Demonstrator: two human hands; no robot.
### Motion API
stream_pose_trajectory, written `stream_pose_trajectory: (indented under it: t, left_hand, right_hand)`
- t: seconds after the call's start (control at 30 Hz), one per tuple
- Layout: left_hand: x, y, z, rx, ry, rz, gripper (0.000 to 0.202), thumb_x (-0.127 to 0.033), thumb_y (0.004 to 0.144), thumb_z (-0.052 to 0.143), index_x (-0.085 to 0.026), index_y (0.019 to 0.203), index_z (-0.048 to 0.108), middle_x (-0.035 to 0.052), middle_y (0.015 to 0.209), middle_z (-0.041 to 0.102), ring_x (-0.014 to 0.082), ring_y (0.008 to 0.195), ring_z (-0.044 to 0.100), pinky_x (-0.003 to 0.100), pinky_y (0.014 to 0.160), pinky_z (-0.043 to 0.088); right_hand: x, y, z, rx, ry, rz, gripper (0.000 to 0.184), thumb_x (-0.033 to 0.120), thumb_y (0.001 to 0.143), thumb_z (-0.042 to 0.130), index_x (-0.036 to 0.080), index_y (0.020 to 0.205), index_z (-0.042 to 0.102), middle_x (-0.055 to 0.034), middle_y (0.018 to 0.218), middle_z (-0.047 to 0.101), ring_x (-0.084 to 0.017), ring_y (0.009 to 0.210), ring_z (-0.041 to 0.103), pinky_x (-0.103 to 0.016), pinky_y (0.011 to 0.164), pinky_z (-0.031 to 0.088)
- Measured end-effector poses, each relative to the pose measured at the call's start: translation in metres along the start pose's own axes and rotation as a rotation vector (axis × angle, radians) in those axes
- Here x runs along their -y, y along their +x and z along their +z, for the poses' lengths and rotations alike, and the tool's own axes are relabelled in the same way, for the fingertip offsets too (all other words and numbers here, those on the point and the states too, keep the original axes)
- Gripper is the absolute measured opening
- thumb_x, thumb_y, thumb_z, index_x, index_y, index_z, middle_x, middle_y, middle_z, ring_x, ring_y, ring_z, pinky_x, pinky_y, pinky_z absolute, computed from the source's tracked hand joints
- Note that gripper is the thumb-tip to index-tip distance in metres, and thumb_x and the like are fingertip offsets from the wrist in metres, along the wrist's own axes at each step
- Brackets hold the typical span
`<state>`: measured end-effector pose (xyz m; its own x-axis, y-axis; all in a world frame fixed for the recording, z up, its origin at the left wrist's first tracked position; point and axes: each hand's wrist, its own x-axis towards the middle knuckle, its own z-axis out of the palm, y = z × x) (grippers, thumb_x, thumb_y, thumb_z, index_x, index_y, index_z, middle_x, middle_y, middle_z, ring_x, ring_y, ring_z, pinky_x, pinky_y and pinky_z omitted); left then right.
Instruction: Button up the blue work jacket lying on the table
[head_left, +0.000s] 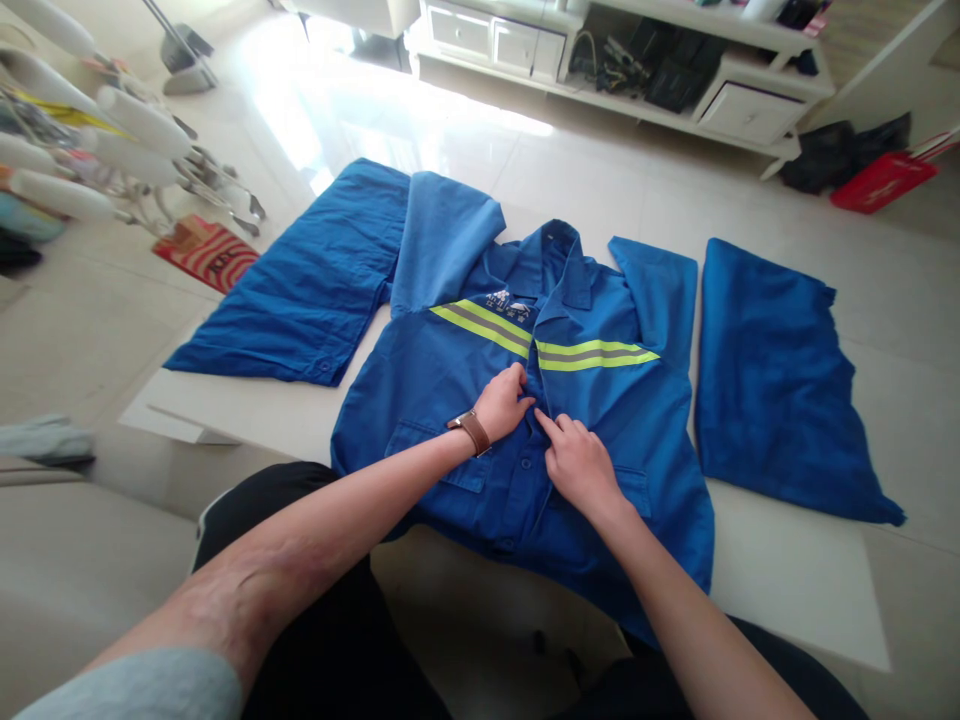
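A blue work jacket (pixel 450 370) with yellow and grey reflective stripes lies face up on a low white table (pixel 795 570), collar away from me. My left hand (pixel 501 402), with a brown watch strap on the wrist, pinches the front placket at mid-chest. My right hand (pixel 576 462) grips the same placket just to the right, fingers curled onto the fabric. Both hands meet at the button line.
Two more blue garments lie flat, one (pixel 307 290) at the table's left and one (pixel 772 380) at its right. A drying rack (pixel 112 150) stands far left, a white shelf unit (pixel 637 60) at the back, a red bag (pixel 881 180) on the floor.
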<state>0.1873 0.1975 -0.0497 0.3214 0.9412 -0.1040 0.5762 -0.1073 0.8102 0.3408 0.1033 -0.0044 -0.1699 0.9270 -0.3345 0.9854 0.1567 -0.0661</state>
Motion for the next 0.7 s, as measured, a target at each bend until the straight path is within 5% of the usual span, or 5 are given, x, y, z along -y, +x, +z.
stream_pose_trajectory:
  t: [0.47,0.7]
  left_hand:
    - [0.003,0.004,-0.001,0.096,0.170,0.044,0.015,-0.023,0.091,0.068,-0.019,0.077,0.062,0.0055,0.089,0.062,0.0202,0.081,0.060,0.033,0.074,0.048]
    - [-0.007,0.000,-0.005,0.165,0.287,0.037,0.022,-0.030,0.100,0.057,-0.019,0.085,0.069,0.0087,0.098,0.064,0.0210,0.080,0.064,0.033,0.072,0.048]
  right_hand:
    - [0.003,0.001,0.002,0.011,-0.061,0.011,0.064,0.017,0.096,0.044,0.024,0.160,0.040,-0.0115,0.121,0.061,-0.026,0.106,0.055,-0.035,0.083,0.044]
    - [0.003,0.001,0.003,0.013,-0.045,0.021,0.066,0.018,0.097,0.043,0.024,0.162,0.036,-0.0119,0.123,0.061,-0.026,0.107,0.055,-0.034,0.085,0.045]
